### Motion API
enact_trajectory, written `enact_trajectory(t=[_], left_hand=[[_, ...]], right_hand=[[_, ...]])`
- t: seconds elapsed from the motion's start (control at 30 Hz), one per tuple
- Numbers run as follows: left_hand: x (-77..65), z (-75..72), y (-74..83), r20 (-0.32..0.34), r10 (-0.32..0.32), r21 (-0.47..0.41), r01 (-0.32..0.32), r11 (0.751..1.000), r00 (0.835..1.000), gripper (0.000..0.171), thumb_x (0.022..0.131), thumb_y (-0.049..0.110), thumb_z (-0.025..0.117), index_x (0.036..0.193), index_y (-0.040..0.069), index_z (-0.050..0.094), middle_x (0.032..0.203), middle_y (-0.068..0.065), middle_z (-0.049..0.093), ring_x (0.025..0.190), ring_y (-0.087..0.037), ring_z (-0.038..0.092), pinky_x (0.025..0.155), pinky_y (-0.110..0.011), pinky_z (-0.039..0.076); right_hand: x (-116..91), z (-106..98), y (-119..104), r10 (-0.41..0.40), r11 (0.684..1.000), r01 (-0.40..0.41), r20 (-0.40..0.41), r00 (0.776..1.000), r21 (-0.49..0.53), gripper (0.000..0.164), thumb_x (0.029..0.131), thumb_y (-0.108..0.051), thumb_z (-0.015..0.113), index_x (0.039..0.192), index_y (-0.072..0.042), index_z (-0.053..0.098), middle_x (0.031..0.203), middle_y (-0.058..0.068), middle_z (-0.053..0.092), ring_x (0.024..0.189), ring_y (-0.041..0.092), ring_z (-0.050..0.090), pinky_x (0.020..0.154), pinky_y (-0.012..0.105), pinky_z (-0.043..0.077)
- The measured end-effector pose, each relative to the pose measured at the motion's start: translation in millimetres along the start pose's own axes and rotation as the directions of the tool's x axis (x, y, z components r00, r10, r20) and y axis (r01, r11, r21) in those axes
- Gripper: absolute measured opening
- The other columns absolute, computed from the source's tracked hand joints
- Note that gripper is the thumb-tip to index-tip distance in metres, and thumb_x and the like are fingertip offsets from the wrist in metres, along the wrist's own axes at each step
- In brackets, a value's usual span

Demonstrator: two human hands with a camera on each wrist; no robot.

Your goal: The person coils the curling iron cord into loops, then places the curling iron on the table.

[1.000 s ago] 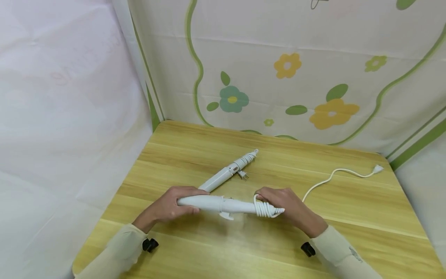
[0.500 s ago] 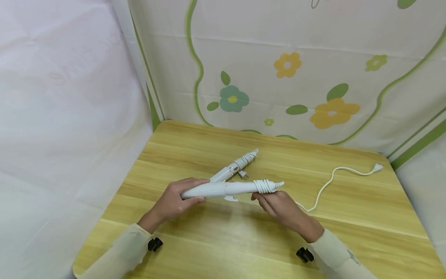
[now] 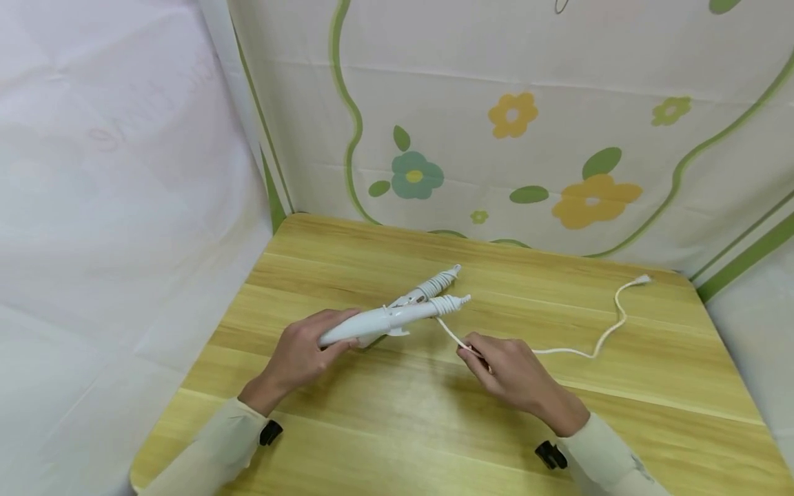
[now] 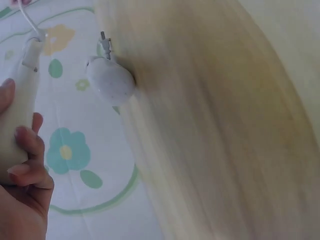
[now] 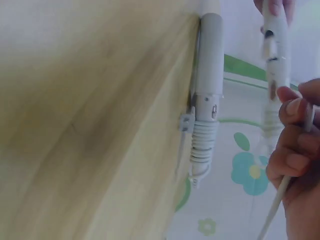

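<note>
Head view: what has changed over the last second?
The held wand has swung its right end farther away; a stretch of cord now spans to the right hand, which grips it. The plug slid left and farther away. The left hand still holds the wand; the second wand lies unmoved.

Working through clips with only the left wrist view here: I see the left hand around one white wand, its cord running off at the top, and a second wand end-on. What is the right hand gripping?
Observer: In the head view, the right hand grips that cord.
Operator: Where does it end?
Observer: At a white plug, near the far edge of the table.
Operator: Anything more on the other one?
Observer: The right wrist view shows the second wand with its own cord wound round one end.
</note>
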State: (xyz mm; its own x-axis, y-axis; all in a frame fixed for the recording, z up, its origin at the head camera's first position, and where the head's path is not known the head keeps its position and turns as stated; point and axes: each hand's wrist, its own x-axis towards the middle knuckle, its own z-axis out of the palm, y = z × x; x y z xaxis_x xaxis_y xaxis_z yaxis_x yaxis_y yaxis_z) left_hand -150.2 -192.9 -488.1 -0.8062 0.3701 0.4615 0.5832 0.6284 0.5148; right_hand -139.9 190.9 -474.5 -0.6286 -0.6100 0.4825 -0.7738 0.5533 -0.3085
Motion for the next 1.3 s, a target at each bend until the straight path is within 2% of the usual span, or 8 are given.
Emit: enact_trajectory(t=[0.3, 0.43, 0.63, 0.77, 0.93, 1.07, 1.2, 1.3], left_hand=[[-6.0, -2.6, -1.9, 0.135, 0.152, 0.038, -0.159, 0.987, 0.979, 0.05, 0.09, 0.028, 0.091, 0.138, 0.024, 0.076, 0.121, 0.001, 0.082, 0.096, -0.012, 0.076, 0.077, -0.037, 0.064], [-6.9, -4.7, 1.1, 0.241, 0.179, -0.065, -0.168, 0.984, 0.954, 0.051, 0.091, 0.03, 0.089, 0.14, 0.025, 0.075, 0.126, 0.002, 0.08, 0.103, -0.011, 0.076, 0.083, -0.037, 0.064], [-9.7, -6.0, 1.0, 0.337, 0.201, -0.281, -0.106, 0.954, 0.92, 0.048, 0.093, 0.026, 0.088, 0.139, 0.021, 0.075, 0.13, -0.004, 0.08, 0.108, -0.013, 0.075, 0.088, -0.037, 0.063], [-10.4, -5.3, 0.3, 0.328, 0.201, -0.413, -0.051, 0.909, 0.923, 0.047, 0.094, 0.018, 0.086, 0.139, 0.012, 0.075, 0.132, -0.009, 0.079, 0.105, -0.013, 0.074, 0.086, -0.034, 0.062], [-7.7, -3.9, 1.8, 0.312, 0.177, -0.502, 0.004, 0.865, 0.934, 0.046, 0.094, 0.011, 0.084, 0.139, 0.009, 0.073, 0.13, -0.011, 0.079, 0.098, -0.011, 0.071, 0.08, -0.032, 0.06], [-5.6, -2.3, 3.5, 0.292, 0.134, -0.492, 0.029, 0.87, 0.947, 0.048, 0.094, 0.011, 0.083, 0.141, 0.013, 0.073, 0.131, -0.009, 0.079, 0.101, -0.012, 0.072, 0.083, -0.033, 0.06], [-4.3, 2.9, 3.3, 0.255, 0.096, -0.46, 0.033, 0.887, 0.962, 0.048, 0.095, 0.013, 0.084, 0.141, 0.015, 0.074, 0.133, -0.006, 0.078, 0.107, -0.014, 0.073, 0.088, -0.035, 0.06], [-2.7, 7.0, 3.8, 0.228, 0.097, -0.447, 0.016, 0.894, 0.969, 0.047, 0.094, 0.012, 0.085, 0.14, 0.015, 0.075, 0.131, -0.006, 0.079, 0.106, -0.014, 0.074, 0.088, -0.035, 0.06]], right_hand=[[10.2, -8.7, 7.7, -0.161, 0.986, 0.158, -0.061, 0.985, -0.045, 0.028, 0.118, -0.028, 0.049, 0.104, -0.013, 0.068, 0.075, -0.011, 0.058, 0.062, -0.004, 0.039, 0.052, 0.012, 0.035], [11.6, -9.2, 11.6, -0.176, 0.984, 0.174, -0.054, 0.983, -0.031, 0.033, 0.119, -0.032, 0.045, 0.108, -0.013, 0.071, 0.087, -0.008, 0.069, 0.065, -0.002, 0.049, 0.055, 0.015, 0.046], [6.6, -3.9, 17.3, -0.225, 0.973, 0.223, -0.011, 0.974, -0.066, 0.039, 0.119, -0.035, 0.043, 0.11, -0.014, 0.075, 0.09, -0.009, 0.069, 0.061, -0.003, 0.046, 0.054, 0.013, 0.046], [3.4, 1.0, 21.3, -0.231, 0.97, 0.228, -0.033, 0.972, -0.09, 0.045, 0.12, -0.036, 0.04, 0.11, -0.013, 0.076, 0.087, -0.009, 0.068, 0.059, -0.004, 0.042, 0.052, 0.014, 0.044], [-0.6, 6.3, 23.4, -0.181, 0.983, 0.18, -0.026, 0.983, -0.03, 0.039, 0.12, -0.035, 0.041, 0.113, -0.016, 0.075, 0.091, -0.012, 0.071, 0.068, -0.003, 0.055, 0.06, 0.021, 0.055], [-6.3, 12.2, 19.6, -0.099, 0.991, 0.099, -0.008, 0.995, 0.09, 0.01, 0.108, -0.018, 0.069, 0.117, -0.018, 0.074, 0.101, -0.009, 0.078, 0.082, 0.001, 0.071, 0.073, 0.025, 0.062], [-11.4, 17.0, 12.9, 0.019, 0.986, -0.026, 0.045, 0.999, 0.167, 0.041, 0.087, 0.005, 0.083, 0.12, -0.018, 0.074, 0.113, -0.001, 0.083, 0.099, 0.013, 0.079, 0.082, 0.031, 0.065], [-14.2, 16.9, 8.3, 0.093, 0.98, -0.106, 0.088, 0.992, 0.167, 0.045, 0.085, 0.011, 0.082, 0.124, -0.011, 0.075, 0.116, 0.006, 0.083, 0.103, 0.021, 0.08, 0.085, 0.037, 0.066]])
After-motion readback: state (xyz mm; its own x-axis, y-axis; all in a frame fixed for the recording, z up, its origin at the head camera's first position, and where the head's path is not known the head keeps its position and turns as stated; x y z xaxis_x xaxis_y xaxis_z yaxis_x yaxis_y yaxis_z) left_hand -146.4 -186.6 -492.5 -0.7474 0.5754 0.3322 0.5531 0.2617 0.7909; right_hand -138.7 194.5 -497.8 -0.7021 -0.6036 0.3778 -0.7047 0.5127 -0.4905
